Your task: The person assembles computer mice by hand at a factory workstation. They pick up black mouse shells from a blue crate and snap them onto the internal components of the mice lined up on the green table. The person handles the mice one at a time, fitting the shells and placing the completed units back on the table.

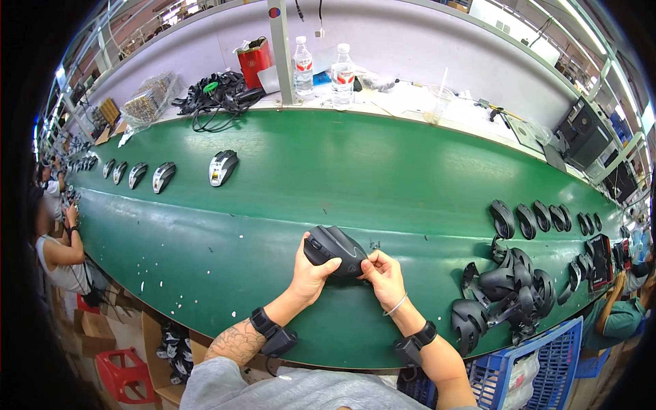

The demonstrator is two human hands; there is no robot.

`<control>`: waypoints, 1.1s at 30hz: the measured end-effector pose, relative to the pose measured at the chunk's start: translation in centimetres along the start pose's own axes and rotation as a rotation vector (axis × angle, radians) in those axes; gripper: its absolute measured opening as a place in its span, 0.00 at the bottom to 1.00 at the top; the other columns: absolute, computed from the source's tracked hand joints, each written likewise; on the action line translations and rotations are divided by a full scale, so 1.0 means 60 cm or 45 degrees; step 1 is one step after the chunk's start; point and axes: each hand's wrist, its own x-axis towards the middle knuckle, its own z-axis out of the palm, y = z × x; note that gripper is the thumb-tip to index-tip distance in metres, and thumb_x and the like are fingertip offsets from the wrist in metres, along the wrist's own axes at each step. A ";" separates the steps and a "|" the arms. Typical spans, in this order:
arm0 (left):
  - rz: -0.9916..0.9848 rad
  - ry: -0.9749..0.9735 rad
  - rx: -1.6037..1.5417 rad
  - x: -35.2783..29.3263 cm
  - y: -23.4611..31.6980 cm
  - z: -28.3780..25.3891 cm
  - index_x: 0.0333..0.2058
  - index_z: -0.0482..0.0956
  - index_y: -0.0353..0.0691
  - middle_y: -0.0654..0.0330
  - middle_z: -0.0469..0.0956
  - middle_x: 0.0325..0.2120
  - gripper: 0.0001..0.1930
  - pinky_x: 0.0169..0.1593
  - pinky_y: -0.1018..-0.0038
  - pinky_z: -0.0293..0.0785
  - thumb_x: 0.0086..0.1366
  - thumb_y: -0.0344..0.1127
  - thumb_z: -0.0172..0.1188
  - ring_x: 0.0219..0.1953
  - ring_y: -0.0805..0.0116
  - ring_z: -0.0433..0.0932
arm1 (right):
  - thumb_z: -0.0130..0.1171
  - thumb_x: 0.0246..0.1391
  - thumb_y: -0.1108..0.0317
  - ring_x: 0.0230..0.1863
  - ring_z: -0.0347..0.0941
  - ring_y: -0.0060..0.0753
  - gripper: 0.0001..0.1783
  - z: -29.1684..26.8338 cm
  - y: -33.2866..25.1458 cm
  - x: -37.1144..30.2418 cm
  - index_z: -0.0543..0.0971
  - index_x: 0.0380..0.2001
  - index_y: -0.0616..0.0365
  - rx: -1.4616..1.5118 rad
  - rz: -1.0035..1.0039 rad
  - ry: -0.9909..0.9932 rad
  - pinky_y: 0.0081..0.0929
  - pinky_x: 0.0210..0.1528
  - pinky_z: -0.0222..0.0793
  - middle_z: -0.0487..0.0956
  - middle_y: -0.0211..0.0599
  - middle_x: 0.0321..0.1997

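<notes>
A black computer mouse is held above the green bench in front of me. My left hand wraps round its left side, with the thumb lying along the near edge. The fingers of my right hand are closed in a pinch at the mouse's right end; whether they hold anything besides its edge is hidden. To my right lies a heap of black mouse shells. Ahead on the left, a mouse with a pale, exposed side rests on the bench.
More mice line the left of the green bench, and black mouse parts sit in a row at right. Water bottles and a cable pile stand behind. Blue crates are below right. Other people sit at both ends.
</notes>
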 end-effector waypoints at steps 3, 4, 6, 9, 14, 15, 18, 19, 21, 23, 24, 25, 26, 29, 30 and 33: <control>-0.024 0.007 -0.014 0.001 -0.001 -0.002 0.48 0.61 0.41 0.61 0.70 0.42 0.28 0.52 0.68 0.72 0.50 0.22 0.65 0.46 0.69 0.73 | 0.60 0.56 0.65 0.29 0.71 0.17 0.09 0.001 0.002 0.000 0.75 0.28 0.59 0.038 0.045 0.023 0.18 0.33 0.71 0.77 0.28 0.28; -0.031 0.011 -0.016 0.001 -0.001 -0.003 0.48 0.61 0.41 0.61 0.70 0.42 0.28 0.52 0.68 0.72 0.50 0.22 0.65 0.46 0.68 0.73 | 0.61 0.56 0.65 0.28 0.71 0.17 0.09 0.002 0.002 0.001 0.75 0.28 0.59 0.018 0.052 0.031 0.18 0.33 0.71 0.77 0.28 0.28; -0.096 -0.008 0.016 0.002 0.003 -0.004 0.48 0.64 0.40 0.60 0.71 0.42 0.25 0.51 0.69 0.73 0.53 0.26 0.64 0.46 0.68 0.74 | 0.61 0.55 0.66 0.27 0.71 0.17 0.09 0.002 0.000 0.002 0.75 0.28 0.59 -0.029 0.062 0.049 0.18 0.32 0.71 0.77 0.28 0.28; -0.201 0.000 0.005 0.007 0.007 -0.016 0.47 0.68 0.39 0.59 0.73 0.42 0.19 0.50 0.68 0.73 0.58 0.36 0.60 0.46 0.68 0.75 | 0.61 0.55 0.66 0.28 0.73 0.17 0.09 0.005 -0.001 0.002 0.76 0.31 0.63 -0.065 0.022 0.089 0.19 0.34 0.73 0.77 0.28 0.27; -0.387 0.158 -0.232 0.018 0.012 -0.024 0.47 0.71 0.38 0.58 0.76 0.43 0.23 0.53 0.65 0.70 0.64 0.52 0.48 0.47 0.65 0.75 | 0.69 0.45 0.65 0.40 0.76 0.31 0.26 0.020 -0.028 -0.004 0.74 0.46 0.64 -0.626 -0.347 0.112 0.26 0.42 0.74 0.77 0.38 0.38; -0.367 0.201 -0.264 0.020 0.006 -0.027 0.46 0.71 0.38 0.57 0.76 0.43 0.23 0.54 0.63 0.69 0.66 0.52 0.48 0.47 0.64 0.74 | 0.71 0.42 0.64 0.43 0.76 0.34 0.31 0.028 -0.039 -0.006 0.73 0.50 0.64 -0.782 -0.472 0.109 0.28 0.44 0.74 0.77 0.41 0.41; -0.325 0.228 -0.330 0.023 -0.007 -0.033 0.47 0.71 0.37 0.56 0.75 0.45 0.25 0.54 0.62 0.70 0.68 0.55 0.44 0.48 0.63 0.74 | 0.76 0.30 0.63 0.46 0.73 0.37 0.44 0.036 -0.055 -0.007 0.70 0.55 0.60 -1.242 -0.742 0.088 0.29 0.47 0.72 0.74 0.42 0.47; -0.306 0.211 -0.264 0.022 -0.007 -0.033 0.47 0.71 0.36 0.55 0.75 0.45 0.26 0.54 0.61 0.70 0.68 0.56 0.42 0.48 0.63 0.74 | 0.78 0.26 0.62 0.45 0.73 0.40 0.47 0.031 -0.048 -0.005 0.71 0.55 0.61 -1.213 -0.724 0.097 0.29 0.48 0.71 0.74 0.44 0.46; -0.274 0.172 -0.134 0.020 -0.006 -0.029 0.48 0.71 0.36 0.54 0.74 0.45 0.29 0.54 0.61 0.70 0.69 0.58 0.39 0.48 0.62 0.74 | 0.77 0.28 0.63 0.45 0.74 0.37 0.45 0.023 -0.046 -0.003 0.71 0.54 0.62 -1.165 -0.669 0.068 0.29 0.48 0.71 0.74 0.42 0.46; -0.283 0.132 -0.114 0.018 -0.003 -0.024 0.49 0.70 0.34 0.53 0.74 0.45 0.33 0.54 0.61 0.70 0.68 0.62 0.34 0.48 0.61 0.75 | 0.77 0.30 0.65 0.46 0.73 0.34 0.43 0.016 -0.043 -0.002 0.71 0.54 0.63 -1.057 -0.552 0.058 0.28 0.49 0.71 0.74 0.39 0.45; -0.287 0.112 -0.105 0.018 -0.003 -0.022 0.50 0.69 0.33 0.52 0.74 0.46 0.35 0.54 0.62 0.70 0.68 0.63 0.31 0.48 0.60 0.75 | 0.76 0.32 0.66 0.46 0.73 0.32 0.41 0.013 -0.041 -0.003 0.71 0.53 0.65 -0.973 -0.464 0.063 0.28 0.49 0.71 0.74 0.38 0.45; -0.304 0.041 -0.126 0.020 -0.008 -0.027 0.51 0.68 0.33 0.51 0.74 0.46 0.37 0.54 0.62 0.70 0.68 0.64 0.29 0.48 0.59 0.75 | 0.76 0.34 0.67 0.46 0.73 0.31 0.40 0.010 -0.039 -0.003 0.71 0.53 0.66 -0.888 -0.375 0.069 0.28 0.49 0.71 0.74 0.36 0.44; -0.319 -0.031 -0.147 0.024 -0.012 -0.035 0.52 0.67 0.32 0.50 0.73 0.46 0.39 0.54 0.62 0.70 0.67 0.65 0.27 0.48 0.58 0.75 | 0.74 0.36 0.68 0.46 0.72 0.30 0.38 0.006 -0.038 -0.002 0.71 0.53 0.67 -0.795 -0.339 0.084 0.27 0.49 0.71 0.74 0.35 0.44; -0.308 -0.134 -0.051 0.022 -0.014 -0.032 0.55 0.64 0.31 0.48 0.73 0.48 0.41 0.54 0.63 0.70 0.67 0.66 0.24 0.49 0.56 0.75 | 0.73 0.40 0.66 0.44 0.74 0.27 0.34 -0.011 -0.025 0.008 0.72 0.51 0.69 -0.478 -0.280 0.164 0.29 0.49 0.73 0.76 0.36 0.41; -0.297 -0.151 0.006 0.020 -0.011 -0.027 0.56 0.63 0.31 0.48 0.72 0.49 0.41 0.53 0.64 0.70 0.67 0.66 0.23 0.50 0.55 0.75 | 0.71 0.43 0.67 0.44 0.74 0.28 0.32 -0.016 -0.026 0.010 0.72 0.50 0.70 -0.412 -0.268 0.178 0.29 0.49 0.73 0.76 0.37 0.42; -0.263 -0.200 0.075 0.018 -0.006 -0.025 0.57 0.62 0.31 0.45 0.72 0.50 0.38 0.52 0.65 0.71 0.69 0.62 0.26 0.48 0.53 0.76 | 0.69 0.46 0.65 0.45 0.74 0.29 0.30 -0.042 -0.029 0.020 0.72 0.49 0.72 -0.509 -0.339 0.314 0.28 0.49 0.72 0.75 0.39 0.43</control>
